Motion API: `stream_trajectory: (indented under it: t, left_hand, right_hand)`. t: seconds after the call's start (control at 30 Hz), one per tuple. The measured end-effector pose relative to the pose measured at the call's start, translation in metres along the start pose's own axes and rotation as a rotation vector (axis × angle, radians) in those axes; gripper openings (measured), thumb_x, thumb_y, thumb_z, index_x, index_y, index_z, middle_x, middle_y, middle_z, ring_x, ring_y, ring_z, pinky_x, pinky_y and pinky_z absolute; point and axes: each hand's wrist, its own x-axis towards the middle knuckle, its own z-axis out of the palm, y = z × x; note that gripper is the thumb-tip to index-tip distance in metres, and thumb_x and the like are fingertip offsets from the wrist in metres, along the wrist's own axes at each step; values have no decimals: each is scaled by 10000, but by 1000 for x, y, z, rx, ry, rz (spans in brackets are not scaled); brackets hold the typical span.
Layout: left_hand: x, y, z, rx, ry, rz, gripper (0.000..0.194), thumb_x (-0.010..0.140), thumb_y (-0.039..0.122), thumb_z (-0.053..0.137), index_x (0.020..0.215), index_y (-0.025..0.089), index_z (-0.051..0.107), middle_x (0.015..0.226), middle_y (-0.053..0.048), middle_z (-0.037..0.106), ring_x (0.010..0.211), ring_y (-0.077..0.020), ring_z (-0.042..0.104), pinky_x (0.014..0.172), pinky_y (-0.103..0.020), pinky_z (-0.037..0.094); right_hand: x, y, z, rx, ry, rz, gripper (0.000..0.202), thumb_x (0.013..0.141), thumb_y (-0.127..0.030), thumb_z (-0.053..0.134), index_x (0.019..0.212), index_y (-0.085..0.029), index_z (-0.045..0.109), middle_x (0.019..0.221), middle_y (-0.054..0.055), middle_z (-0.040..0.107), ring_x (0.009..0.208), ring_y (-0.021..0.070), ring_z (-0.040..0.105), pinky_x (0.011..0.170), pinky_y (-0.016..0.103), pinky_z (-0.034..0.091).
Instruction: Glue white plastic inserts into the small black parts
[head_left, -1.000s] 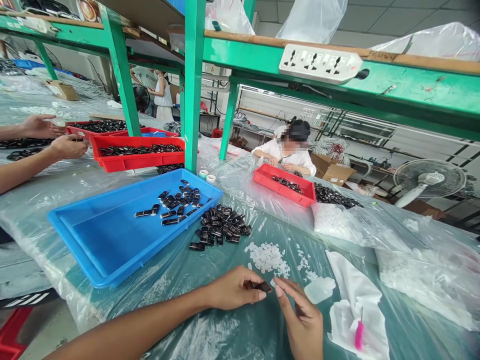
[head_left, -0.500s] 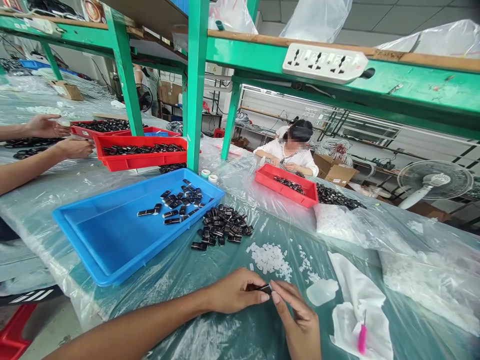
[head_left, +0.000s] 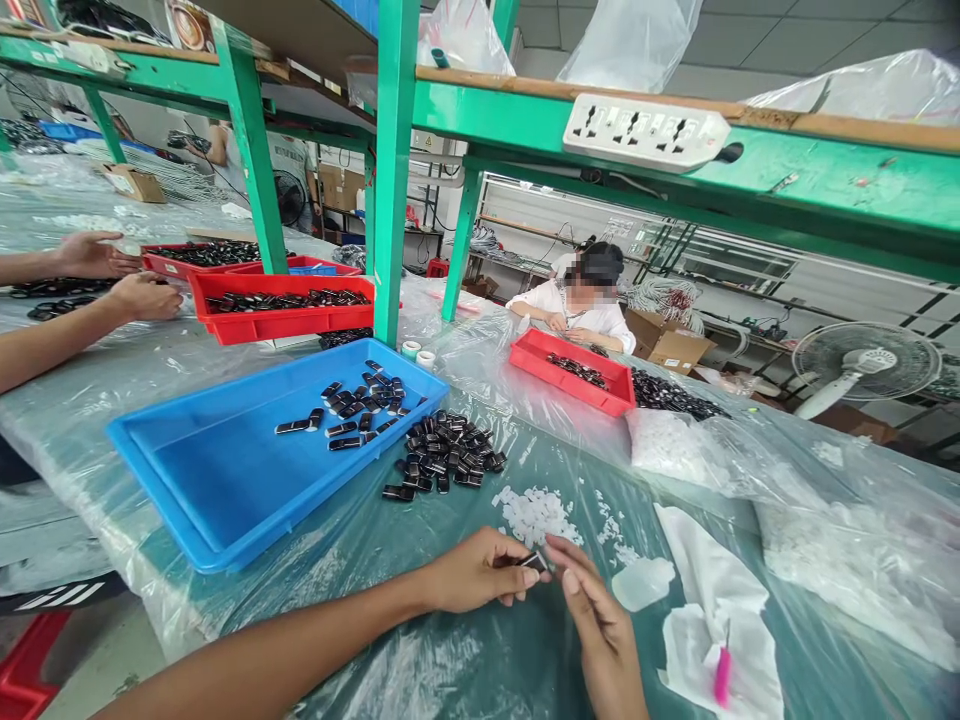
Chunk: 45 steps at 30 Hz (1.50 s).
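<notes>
Between the thumb and fingers of my left hand (head_left: 484,572) is a small black rectangular piece (head_left: 535,562) with a pale edge. My right hand (head_left: 604,630) is just to the right of that piece, its thumb and fingers stretched and apart; whether a fingertip touches the piece's end I cannot tell. Beyond both hands lies a heap of small white pieces (head_left: 536,515). Farther left is a pile of similar black pieces (head_left: 450,450), beside a blue tray (head_left: 217,480) with more black pieces at its far right end.
Right of my hands are a translucent white lump (head_left: 643,583) and a white cloth (head_left: 716,600) with a pink-handled tool (head_left: 722,675). Green shelf posts (head_left: 390,200) rise behind the blue tray. A co-worker's hands (head_left: 146,297) are at left; another person sits behind a red tray (head_left: 574,372).
My right fingers have come off the black piece's near side and spread apart. My left hand has turned the piece so more of its face shows.
</notes>
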Motion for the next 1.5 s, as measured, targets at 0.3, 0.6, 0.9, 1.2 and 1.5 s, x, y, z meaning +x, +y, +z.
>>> stream_trajectory:
  t: [0.3, 0.6, 0.9, 1.2, 1.5]
  left_hand:
    - [3, -8, -4, -100, 85, -84, 510, 773, 579, 554, 888, 95, 664, 761, -45, 584, 548, -87, 504, 561, -216, 408]
    - [2, -2, 1, -284, 96, -170, 642, 823, 643, 406, 955, 77, 681, 744, -82, 606, 525, -99, 525, 596, -251, 440]
    - [0, -3, 1, -251, 15, -168, 578, 784, 633, 490, 912, 101, 676, 736, -57, 587, 556, -102, 533, 614, -254, 441]
    - [-1, -6, 8, -64, -69, -54, 465, 720, 590, 608, 710, 124, 614, 608, 22, 458, 587, -106, 515, 575, -208, 399]
    - [-2, -6, 8, -3, -49, -20, 515, 736, 611, 574, 809, 108, 659, 634, -1, 459, 578, -121, 501, 559, -216, 390]
  right_hand:
    - [18, 19, -19, -441, 1, -108, 245, 803, -410, 563, 934, -257, 703, 976, 70, 614, 968, 272, 531, 870, 418, 398]
    - [16, 16, -15, -340, -7, -18, 241, 818, -433, 534, 874, -245, 675, 873, 38, 670, 795, 225, 611, 720, 333, 466]
    - [5, 9, -10, 0, 83, 148, 345, 768, -476, 602, 972, -218, 705, 1024, 48, 698, 982, 220, 631, 868, 304, 482]
    - [-7, -11, 3, 278, 194, 216, 321, 653, -418, 730, 899, -211, 735, 929, 70, 720, 827, 236, 676, 785, 337, 526]
    - [-12, -13, 6, 37, 162, 126, 322, 696, -480, 665, 900, -243, 739, 933, 39, 720, 924, 267, 658, 870, 372, 495]
